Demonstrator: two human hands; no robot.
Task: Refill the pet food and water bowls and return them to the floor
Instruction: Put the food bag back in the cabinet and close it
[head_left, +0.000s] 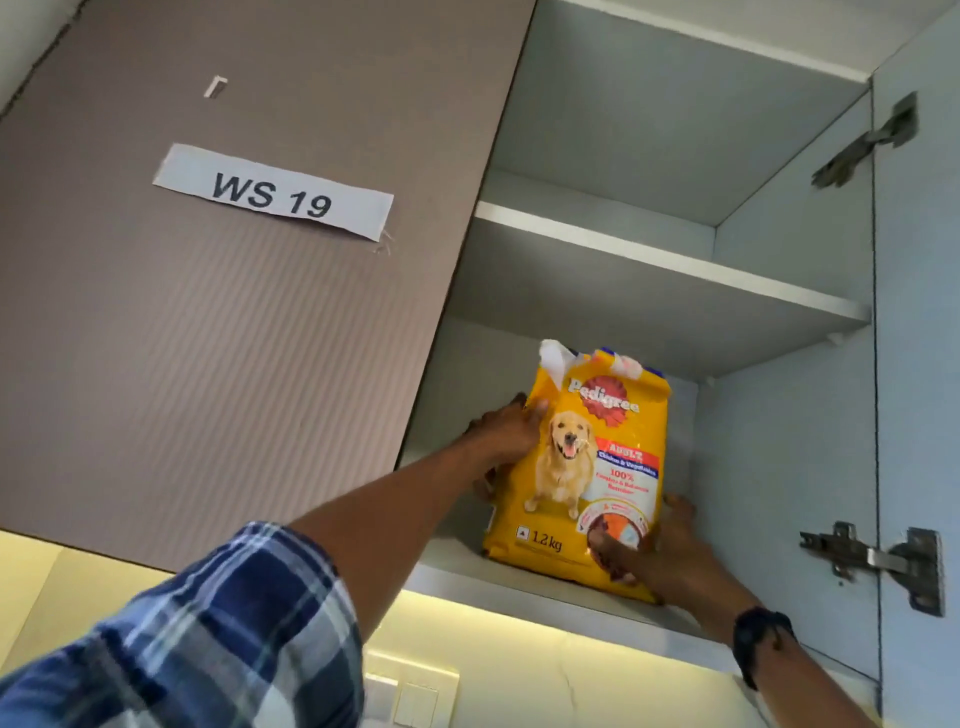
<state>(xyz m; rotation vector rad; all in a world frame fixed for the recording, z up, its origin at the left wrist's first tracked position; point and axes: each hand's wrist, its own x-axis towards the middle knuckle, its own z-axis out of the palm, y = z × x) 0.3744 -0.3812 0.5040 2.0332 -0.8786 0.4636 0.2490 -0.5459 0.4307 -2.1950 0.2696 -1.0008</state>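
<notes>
Warm yellow strip glow (493, 631) is spilling along the bottom of the frame, and cooler light is filling the shelves (675, 262). Checked sleeve (208, 639) lower left is smearing with blur, food bag (576, 467) print is looking soft, edges are bending wide-angle style.

head camera looks up from below, close, into the open cabinet (779, 457).

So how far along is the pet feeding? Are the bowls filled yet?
The cabinet door stands open, and the Pedigree dog food bag is already torn open on top. Both the left hand and the right hand grip it on the lower shelf. No bowls show, so filling and returning them cannot be confirmed.
</notes>
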